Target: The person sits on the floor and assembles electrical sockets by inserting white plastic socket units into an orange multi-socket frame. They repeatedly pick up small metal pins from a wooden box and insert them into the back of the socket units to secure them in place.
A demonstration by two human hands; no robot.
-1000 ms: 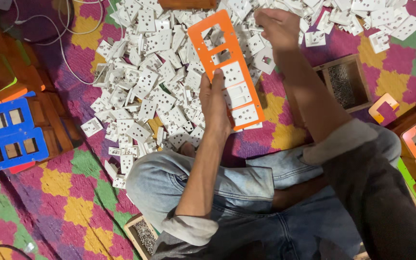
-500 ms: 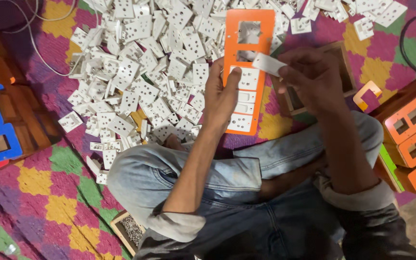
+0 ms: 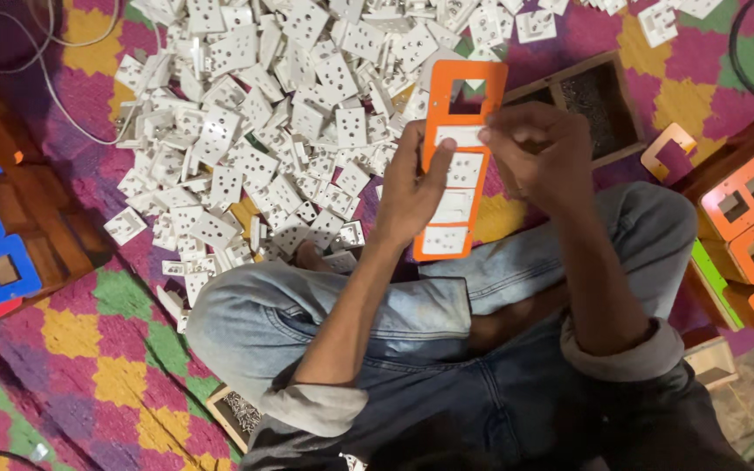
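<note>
While your left hand [image 3: 412, 187] grips the orange frame [image 3: 462, 157] by its side, your right hand [image 3: 538, 157] pinches a white piece [image 3: 458, 136] into it; more white pieces [image 3: 281, 113] lie beside.

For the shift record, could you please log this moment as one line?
left hand: steadies orange frame | right hand: presses white socket insert into frame | top slot empty | loose white inserts piled on mat
</note>
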